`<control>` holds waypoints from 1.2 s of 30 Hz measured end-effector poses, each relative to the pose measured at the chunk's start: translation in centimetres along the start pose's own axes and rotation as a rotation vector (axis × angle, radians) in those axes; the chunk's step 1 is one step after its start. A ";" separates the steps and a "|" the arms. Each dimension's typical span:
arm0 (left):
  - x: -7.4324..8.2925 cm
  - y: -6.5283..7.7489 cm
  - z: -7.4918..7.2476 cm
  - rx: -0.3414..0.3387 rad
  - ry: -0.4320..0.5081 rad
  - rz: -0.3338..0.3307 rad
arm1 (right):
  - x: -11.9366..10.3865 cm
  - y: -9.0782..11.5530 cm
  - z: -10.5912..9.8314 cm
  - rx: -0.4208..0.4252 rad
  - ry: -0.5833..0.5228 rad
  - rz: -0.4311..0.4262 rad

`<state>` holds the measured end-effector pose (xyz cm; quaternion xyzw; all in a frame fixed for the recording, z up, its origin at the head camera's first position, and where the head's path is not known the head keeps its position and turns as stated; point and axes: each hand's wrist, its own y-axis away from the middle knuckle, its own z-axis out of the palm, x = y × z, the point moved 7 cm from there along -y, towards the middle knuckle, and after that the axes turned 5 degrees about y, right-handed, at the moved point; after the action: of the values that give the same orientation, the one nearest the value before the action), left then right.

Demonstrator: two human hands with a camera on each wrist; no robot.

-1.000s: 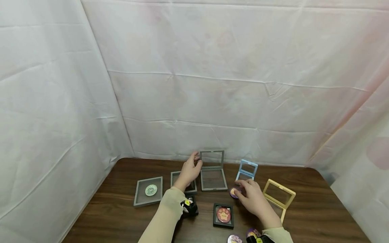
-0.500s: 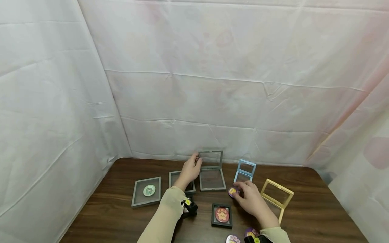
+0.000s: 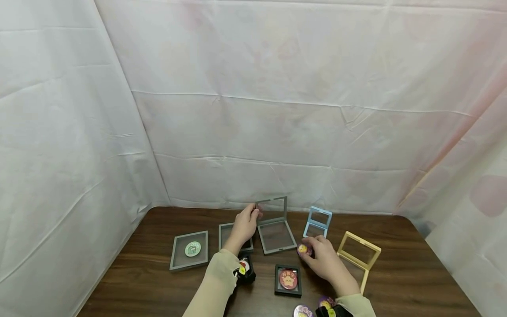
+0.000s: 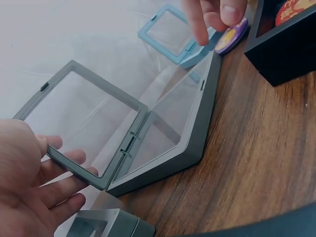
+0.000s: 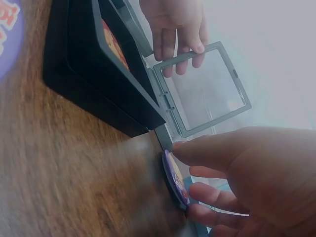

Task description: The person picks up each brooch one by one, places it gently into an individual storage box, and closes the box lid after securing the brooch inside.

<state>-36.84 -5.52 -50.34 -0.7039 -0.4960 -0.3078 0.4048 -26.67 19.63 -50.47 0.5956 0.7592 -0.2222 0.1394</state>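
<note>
My left hand (image 3: 243,226) pinches the side edge of the raised lid of a grey display case (image 4: 202,133), thumb on one face and fingers behind the clear film. The case stands open on the table, its lid upright. My right hand (image 3: 325,259) holds a round purple button badge (image 5: 174,177) by its rim, between thumb and fingertips, at table level. In the head view the badge is partly covered by the fingers. Just behind it stands a small blue display case (image 3: 318,222), lid up.
A yellow display case (image 3: 359,255) stands open at the right. A black case (image 3: 288,280) with a red star badge lies in front. At the left is a grey case (image 3: 189,251) holding a green badge; another grey case (image 3: 225,231) is partly under my left arm. Purple badges (image 3: 303,311) lie nearest.
My left hand has taken hold of the grey lid's edge, and the case has turned slightly. The right hand stays at the purple badge, its fingers now around the rim.
</note>
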 end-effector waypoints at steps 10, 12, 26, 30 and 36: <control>0.7 1.5 -0.6 0.033 0.012 -0.008 | 0.5 0.1 0.2 0.024 0.029 0.026; 0.8 1.7 -0.7 0.039 0.006 -0.010 | 0.5 0.1 0.2 0.028 0.032 0.027; 1.2 1.7 -1.3 0.067 0.037 -0.026 | 1.2 0.2 0.3 0.011 0.050 0.074; 1.1 1.8 -1.5 0.072 0.070 -0.038 | 1.3 0.1 0.4 0.004 0.056 0.084; 0.8 1.9 -1.7 0.072 0.097 -0.045 | 1.5 0.0 0.1 0.007 0.058 0.136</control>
<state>-34.84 -6.99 -49.40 -0.6617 -0.5021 -0.3326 0.4465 -27.06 20.81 -51.28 0.6524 0.7200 -0.1975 0.1299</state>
